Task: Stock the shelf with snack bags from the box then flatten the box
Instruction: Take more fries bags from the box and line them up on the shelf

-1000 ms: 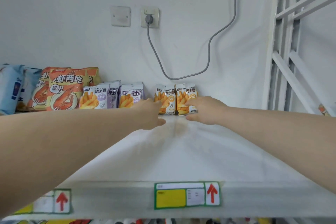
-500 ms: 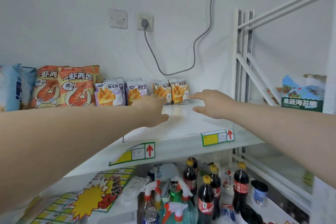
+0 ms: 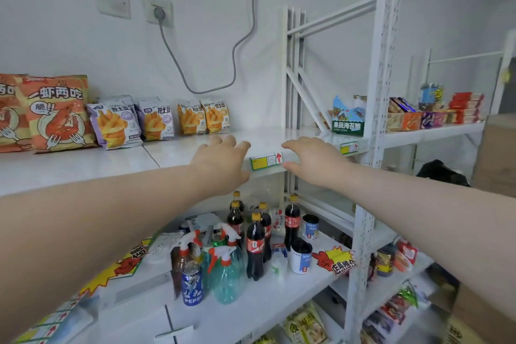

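— Where are your hands?
— Your left hand and right hand hover at the shelf front edge, fingers loosely spread, holding nothing.
— And the snacks?
— The fries bags stand upright in a row against the wall. The brown shape far right may be the cardboard box.

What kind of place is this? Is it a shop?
Probably a small shop: white metal shelves with a price label on the edge, snack bags lined up, and cola bottles below.
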